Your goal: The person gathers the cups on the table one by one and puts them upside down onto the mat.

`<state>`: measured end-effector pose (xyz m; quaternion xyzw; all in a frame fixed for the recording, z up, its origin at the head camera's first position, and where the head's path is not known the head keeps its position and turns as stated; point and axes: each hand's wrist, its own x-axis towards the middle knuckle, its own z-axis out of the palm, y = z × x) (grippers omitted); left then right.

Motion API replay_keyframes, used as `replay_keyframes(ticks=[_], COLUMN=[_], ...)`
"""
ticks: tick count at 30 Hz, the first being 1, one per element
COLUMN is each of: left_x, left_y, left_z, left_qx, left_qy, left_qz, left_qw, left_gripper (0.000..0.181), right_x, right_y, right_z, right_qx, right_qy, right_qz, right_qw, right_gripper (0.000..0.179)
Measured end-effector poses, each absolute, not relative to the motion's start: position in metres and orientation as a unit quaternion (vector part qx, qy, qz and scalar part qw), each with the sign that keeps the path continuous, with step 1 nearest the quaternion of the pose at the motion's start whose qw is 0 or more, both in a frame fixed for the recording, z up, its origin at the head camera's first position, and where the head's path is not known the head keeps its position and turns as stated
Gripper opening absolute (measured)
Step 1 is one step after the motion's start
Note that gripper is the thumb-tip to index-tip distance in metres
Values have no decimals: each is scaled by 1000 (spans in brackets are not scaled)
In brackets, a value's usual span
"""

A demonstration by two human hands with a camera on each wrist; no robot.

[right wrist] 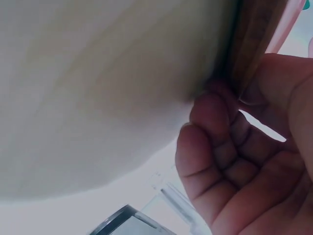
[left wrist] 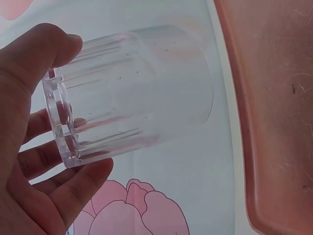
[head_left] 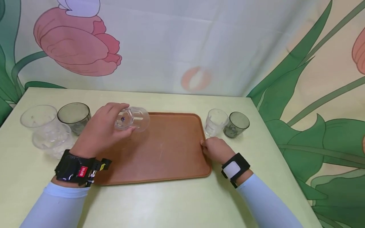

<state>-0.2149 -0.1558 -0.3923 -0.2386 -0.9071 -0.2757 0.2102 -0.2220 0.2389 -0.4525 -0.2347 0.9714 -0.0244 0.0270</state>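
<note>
My left hand [head_left: 103,128] grips a clear drinking glass [head_left: 140,119] by its base, over the far left part of a brown tray [head_left: 162,152]. The glass lies tipped on its side in the air, mouth toward the right. In the left wrist view, thumb and fingers spread around the thick base of the glass [left wrist: 142,93], which has fluted sides. At the tray's right edge my right hand [head_left: 219,150] pinches the rim. The right wrist view shows its curled fingers [right wrist: 195,152] and thumb at the tray's edge [right wrist: 254,39].
Left of the tray stand a clear glass [head_left: 38,118], a smoky grey glass [head_left: 74,114] and more clear glassware [head_left: 52,139], partly overlapping. Beyond the right hand are another clear glass [head_left: 216,122] and a smoky grey one [head_left: 236,124]. A flower-patterned curtain [head_left: 159,47] hangs behind the pale table [head_left: 148,205].
</note>
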Motion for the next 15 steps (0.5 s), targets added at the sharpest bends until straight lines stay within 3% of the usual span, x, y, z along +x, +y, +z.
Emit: replay_keyframes(ticks=[15], left_x=[-223], left_y=[-164], left_z=[-396], left_qx=[-223], left_qy=[-925], left_qz=[-255], left_qw=[170], left_gripper=[67], right_x=[-220], right_y=[241], right_z=[-460], right_qx=[-206], right_qy=[977], right_qz=[-47], right_qw=[35], right_gripper=[21])
